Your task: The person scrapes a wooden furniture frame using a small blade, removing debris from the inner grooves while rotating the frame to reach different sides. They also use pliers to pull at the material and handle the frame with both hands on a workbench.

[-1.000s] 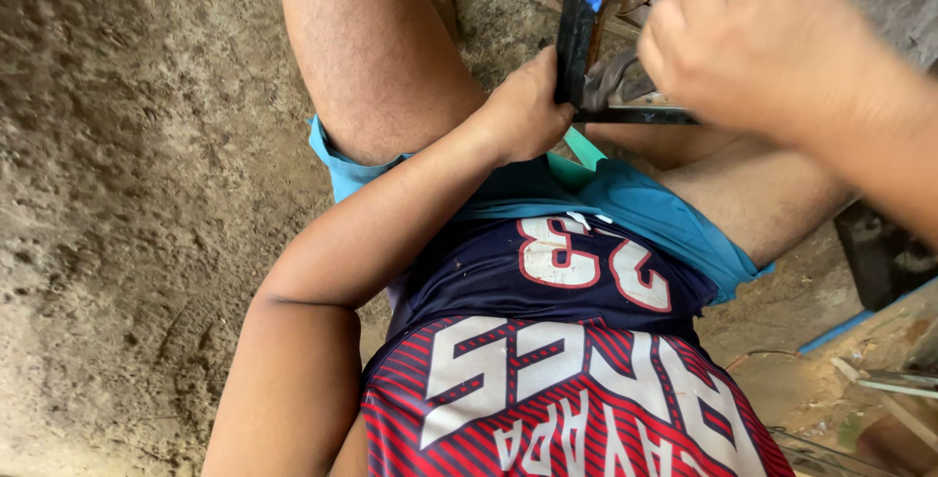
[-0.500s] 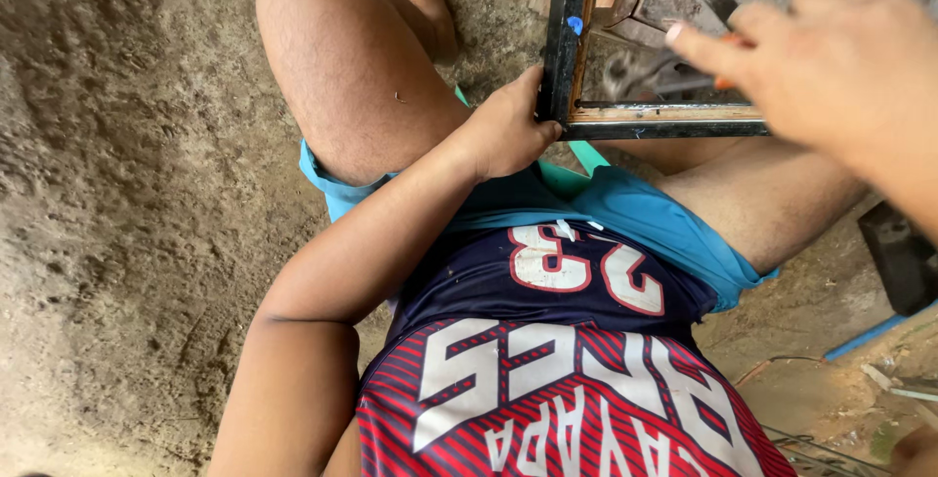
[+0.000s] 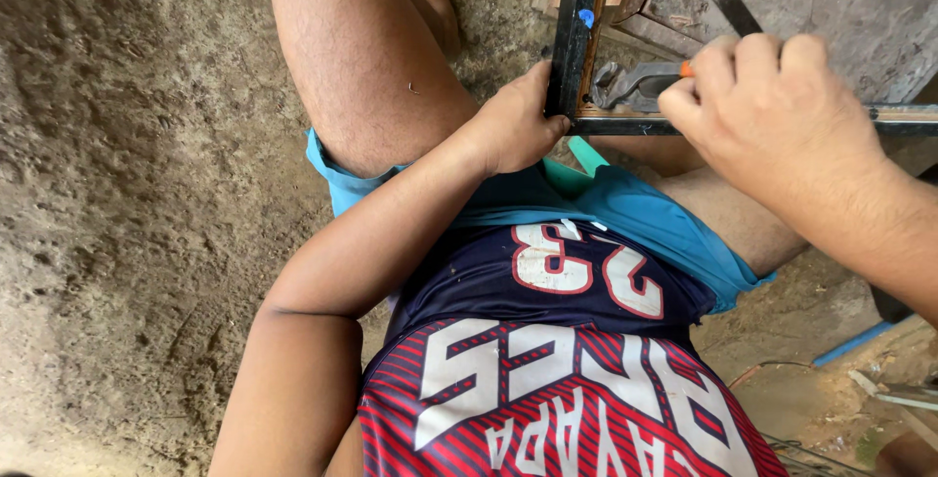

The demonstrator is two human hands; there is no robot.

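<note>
Your left hand (image 3: 513, 130) is clamped on the corner of the black metal frame (image 3: 570, 37), whose upright runs toward 12 o'clock, while your right hand (image 3: 772, 110), at 3 o'clock, pinches an orange-tipped tool (image 3: 653, 76).

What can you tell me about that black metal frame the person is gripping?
The black metal frame looks like square steel tubing, painted dark and scuffed. One bar runs up and down the picture and meets a second bar running off to the right at a corner, above the person's lap. A small blue mark sits on the upright bar, and wood shows along its inner edge. The left hand wraps the corner; the right hand is over the horizontal bar, holding a tool with an orange part.
</note>
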